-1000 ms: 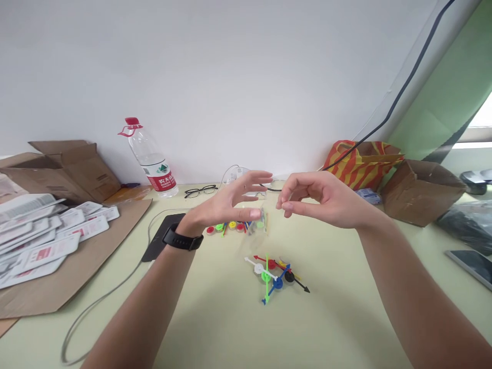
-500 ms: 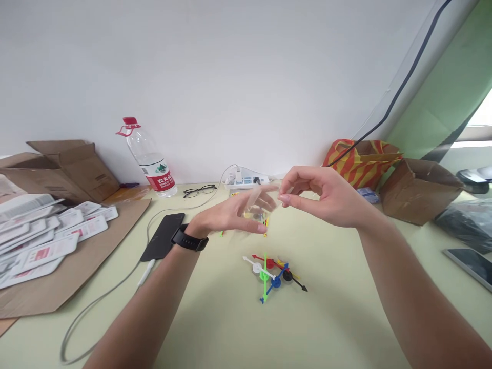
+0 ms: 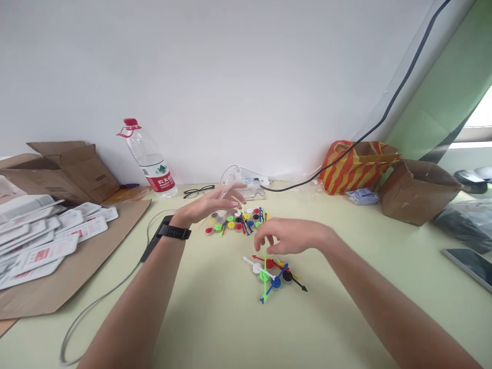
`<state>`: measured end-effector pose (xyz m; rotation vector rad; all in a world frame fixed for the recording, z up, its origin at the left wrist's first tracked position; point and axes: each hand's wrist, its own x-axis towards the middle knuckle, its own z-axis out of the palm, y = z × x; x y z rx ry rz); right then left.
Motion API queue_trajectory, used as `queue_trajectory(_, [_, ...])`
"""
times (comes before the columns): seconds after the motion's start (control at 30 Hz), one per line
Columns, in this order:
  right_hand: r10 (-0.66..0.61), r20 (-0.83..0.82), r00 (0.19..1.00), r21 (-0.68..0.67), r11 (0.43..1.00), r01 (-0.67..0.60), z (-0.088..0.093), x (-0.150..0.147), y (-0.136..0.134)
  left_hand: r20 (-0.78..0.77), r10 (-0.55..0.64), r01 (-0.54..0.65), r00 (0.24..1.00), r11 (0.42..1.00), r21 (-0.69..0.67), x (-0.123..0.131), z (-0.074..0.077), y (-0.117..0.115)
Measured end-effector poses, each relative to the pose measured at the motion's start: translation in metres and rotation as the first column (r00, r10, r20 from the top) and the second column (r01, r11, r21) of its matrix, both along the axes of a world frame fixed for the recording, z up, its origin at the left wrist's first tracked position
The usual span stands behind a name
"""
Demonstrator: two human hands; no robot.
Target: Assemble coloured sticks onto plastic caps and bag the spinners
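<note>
My left hand (image 3: pixel 215 203), with a black watch at the wrist, hovers over a far cluster of coloured round pieces and arrows (image 3: pixel 238 221). Its fingers are stretched out and slightly blurred; I make out nothing held in them. My right hand (image 3: pixel 290 236) is just above and behind a nearer group of arrow spinners. Its fingers bend downward, apart, with nothing visible between them. That group has a white spinner (image 3: pixel 257 267), a green one (image 3: pixel 264 275), a blue one (image 3: pixel 275 282), a black one (image 3: pixel 287 275) and a red one (image 3: pixel 270 263), with yellow partly hidden.
On the left are a water bottle (image 3: pixel 159 171), glasses (image 3: pixel 199 191), a black phone (image 3: pixel 154 240), a cardboard box (image 3: pixel 77 171) and stacked printed cards (image 3: pixel 49 251). A power strip (image 3: pixel 255 181) is by the wall. At right stand a striped bag (image 3: pixel 346 171), a brown box (image 3: pixel 417 192) and a tablet-like device (image 3: pixel 471 266).
My right hand has come down and nearer, toward the spinners. My left hand has shifted left, away from the right one, and the clear film between them has gone. The far cluster shows more fully.
</note>
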<state>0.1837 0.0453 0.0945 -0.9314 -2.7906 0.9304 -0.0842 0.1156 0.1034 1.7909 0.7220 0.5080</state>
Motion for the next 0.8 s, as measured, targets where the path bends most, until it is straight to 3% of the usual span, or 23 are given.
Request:
queue_trajectory(0.17, [0.078,0.144,0.987,-0.049,0.996,-0.072,-0.030,-0.014,0.008,0.121,-0.051,0.065,0.991,0.992,-0.112,0.003,0.004,-0.003])
queue_trajectory(0.3, [0.071,0.192,0.979,-0.051,0.997,-0.063,-0.032,-0.013,0.007,0.156,-0.037,0.058,0.987,0.990,-0.132,0.005,0.009,-0.008])
queue_trajectory(0.5, [0.020,0.175,0.984,-0.029,0.999,-0.015,-0.007,-0.006,-0.003,0.116,-0.044,0.058,0.992,0.991,-0.120,0.004,0.007,-0.006])
queue_trajectory(0.67, [-0.072,0.095,0.993,0.065,0.996,0.066,0.017,0.009,-0.017,0.009,-0.101,0.101,0.995,0.995,-0.024,0.007,0.010,-0.008])
queue_trajectory(0.8, [-0.075,-0.004,0.997,0.076,0.994,0.076,0.039,0.023,-0.027,-0.057,-0.104,0.106,0.993,0.994,0.033,0.010,0.010,-0.009])
